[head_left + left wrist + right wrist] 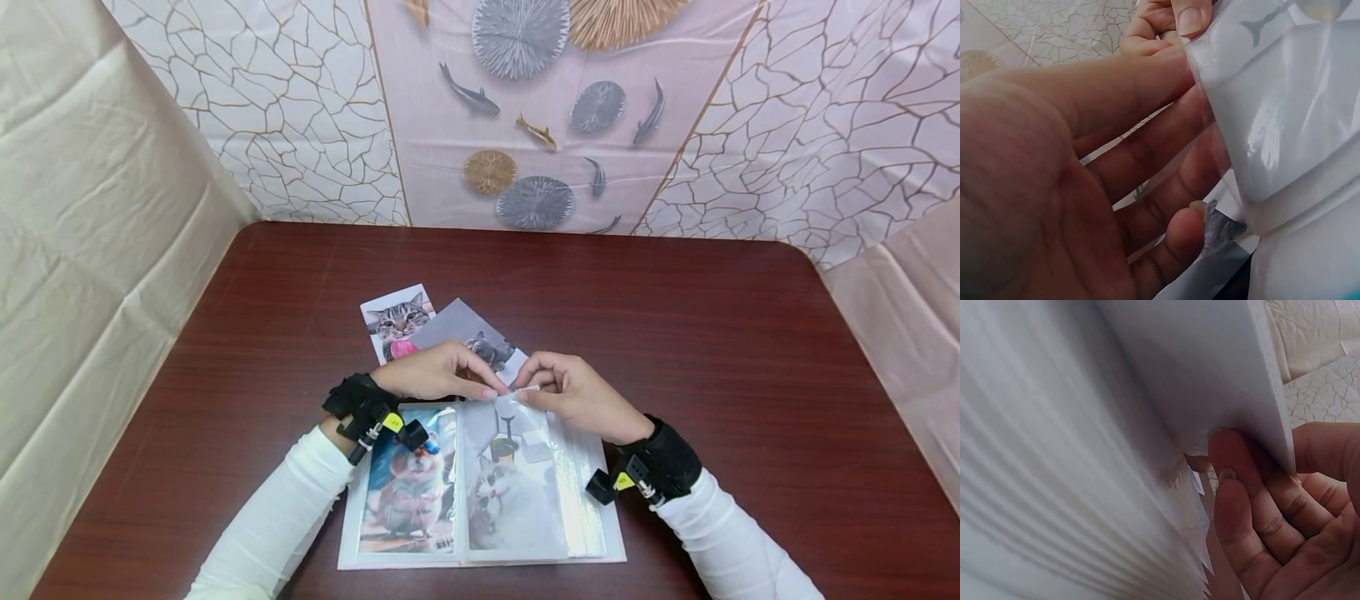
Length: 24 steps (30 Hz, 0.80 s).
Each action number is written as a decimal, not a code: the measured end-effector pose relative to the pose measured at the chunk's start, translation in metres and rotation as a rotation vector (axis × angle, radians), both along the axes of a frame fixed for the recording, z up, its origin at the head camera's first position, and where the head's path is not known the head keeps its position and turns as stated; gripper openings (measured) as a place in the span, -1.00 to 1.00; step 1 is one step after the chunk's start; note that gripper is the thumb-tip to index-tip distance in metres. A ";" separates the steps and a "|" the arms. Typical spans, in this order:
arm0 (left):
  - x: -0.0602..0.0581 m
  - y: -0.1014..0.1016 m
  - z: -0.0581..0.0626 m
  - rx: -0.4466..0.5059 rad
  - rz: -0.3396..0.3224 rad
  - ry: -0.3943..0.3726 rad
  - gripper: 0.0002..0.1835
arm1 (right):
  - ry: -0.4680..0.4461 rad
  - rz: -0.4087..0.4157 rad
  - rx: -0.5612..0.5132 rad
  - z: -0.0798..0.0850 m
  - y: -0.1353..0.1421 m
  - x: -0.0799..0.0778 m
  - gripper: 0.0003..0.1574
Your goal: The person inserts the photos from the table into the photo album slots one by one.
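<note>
Both left grip (442, 372) and right grip (577, 396) pinch a clear sleeve (1279, 112); only the right wrist view shows fanned pages (1066, 469).

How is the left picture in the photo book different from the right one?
The left picture is colourful, with lots of blue and pink; the right picture is mostly pale grey. No fingers touch the left picture, but the left hand and right hand pinch the top of the right picture's clear pocket. Both are in the open photo book.
</note>
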<state>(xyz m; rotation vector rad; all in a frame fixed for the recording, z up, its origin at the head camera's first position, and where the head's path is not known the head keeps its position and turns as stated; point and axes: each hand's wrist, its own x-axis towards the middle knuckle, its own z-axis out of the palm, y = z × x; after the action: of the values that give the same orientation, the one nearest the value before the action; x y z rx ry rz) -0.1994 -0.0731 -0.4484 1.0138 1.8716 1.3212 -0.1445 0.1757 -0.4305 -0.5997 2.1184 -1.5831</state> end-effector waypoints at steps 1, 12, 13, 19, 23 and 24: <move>0.000 0.000 0.000 0.002 -0.003 0.002 -0.74 | 0.004 -0.001 0.002 0.000 0.000 0.000 -0.79; 0.003 -0.003 0.006 0.014 0.009 -0.004 -0.65 | 0.056 -0.017 0.040 0.003 -0.003 0.002 -0.83; 0.003 -0.003 0.007 0.012 0.013 -0.002 -0.65 | 0.060 -0.019 0.037 0.003 -0.003 0.003 -0.82; 0.007 -0.001 0.010 -0.009 0.032 0.015 -0.66 | 0.081 -0.020 -0.002 0.003 -0.007 0.005 -0.80; 0.010 -0.001 0.011 -0.021 0.040 0.047 -0.69 | 0.092 -0.006 -0.028 0.006 -0.009 0.007 -0.79; 0.010 -0.002 0.011 -0.020 0.038 0.057 -0.70 | 0.092 -0.002 -0.034 0.006 -0.010 0.008 -0.78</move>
<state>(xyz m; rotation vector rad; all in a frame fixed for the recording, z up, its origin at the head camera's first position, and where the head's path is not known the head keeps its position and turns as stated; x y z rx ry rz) -0.1893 -0.0747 -0.4377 1.0200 1.9518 1.3056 -0.1367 0.1659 -0.4242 -0.6941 2.1624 -1.6248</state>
